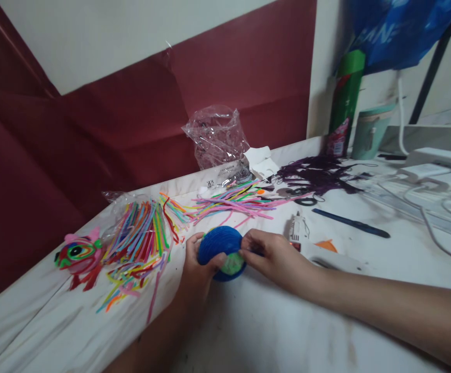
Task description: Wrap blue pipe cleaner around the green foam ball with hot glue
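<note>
My left hand (196,264) wraps its fingers round a blue ball (219,244) wound from fuzzy pipe cleaner, with a green patch (233,263) on its near side. My right hand (272,254) pinches at the ball's right side, fingertips pressed on the green patch. Both hands hold the ball just above the white table (272,331). Heaps of coloured pipe cleaners (140,238) lie just behind and to the left of it.
A red and green pipe-cleaner animal (79,256) stands at the left edge. Behind are a clear plastic bag (215,134), purple strands (318,173), a glue gun (306,243), a dark pen (351,223), a green can (345,103), a teal cup (371,129) and white cables (438,197).
</note>
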{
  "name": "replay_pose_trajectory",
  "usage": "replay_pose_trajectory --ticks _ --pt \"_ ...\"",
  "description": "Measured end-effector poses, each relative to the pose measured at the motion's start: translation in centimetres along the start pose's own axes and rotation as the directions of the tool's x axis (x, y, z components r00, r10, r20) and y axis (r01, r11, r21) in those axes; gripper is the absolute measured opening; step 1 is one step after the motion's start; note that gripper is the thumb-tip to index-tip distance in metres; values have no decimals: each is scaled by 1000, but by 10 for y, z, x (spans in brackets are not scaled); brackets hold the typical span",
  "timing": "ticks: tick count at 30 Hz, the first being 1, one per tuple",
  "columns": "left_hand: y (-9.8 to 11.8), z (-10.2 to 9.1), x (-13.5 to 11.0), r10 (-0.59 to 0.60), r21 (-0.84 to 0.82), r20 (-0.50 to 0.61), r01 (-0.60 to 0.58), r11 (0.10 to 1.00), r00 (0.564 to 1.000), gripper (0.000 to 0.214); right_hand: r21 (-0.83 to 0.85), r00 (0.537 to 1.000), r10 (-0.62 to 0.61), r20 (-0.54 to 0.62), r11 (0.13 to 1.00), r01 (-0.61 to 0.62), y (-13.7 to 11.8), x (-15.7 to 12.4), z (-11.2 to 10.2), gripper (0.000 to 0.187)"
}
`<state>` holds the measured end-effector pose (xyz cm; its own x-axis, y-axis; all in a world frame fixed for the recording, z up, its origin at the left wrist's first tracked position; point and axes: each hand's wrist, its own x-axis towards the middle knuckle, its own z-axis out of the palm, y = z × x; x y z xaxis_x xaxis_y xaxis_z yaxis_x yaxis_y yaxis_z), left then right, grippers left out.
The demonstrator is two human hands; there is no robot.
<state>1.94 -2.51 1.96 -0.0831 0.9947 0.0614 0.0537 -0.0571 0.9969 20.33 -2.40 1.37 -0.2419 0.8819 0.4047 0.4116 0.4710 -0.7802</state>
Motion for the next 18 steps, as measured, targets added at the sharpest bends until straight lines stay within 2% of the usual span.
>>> replay_pose_trajectory --ticks 6,11,18 --pt "-1 -1 1 2 -55 20 -1 999 1000 83 -13 1000 1 -1 1000 -1 2 2 0 14" --pt "-1 0 1 14 -38 61 -12 999 998 75 -36 1000 -3 -3 999 2 2 0 -1 16" --pt "2 -1 -1 23 126 23 -26 992 999 69 -79 1000 -23 5 997 23 -4 -2 -2 16"
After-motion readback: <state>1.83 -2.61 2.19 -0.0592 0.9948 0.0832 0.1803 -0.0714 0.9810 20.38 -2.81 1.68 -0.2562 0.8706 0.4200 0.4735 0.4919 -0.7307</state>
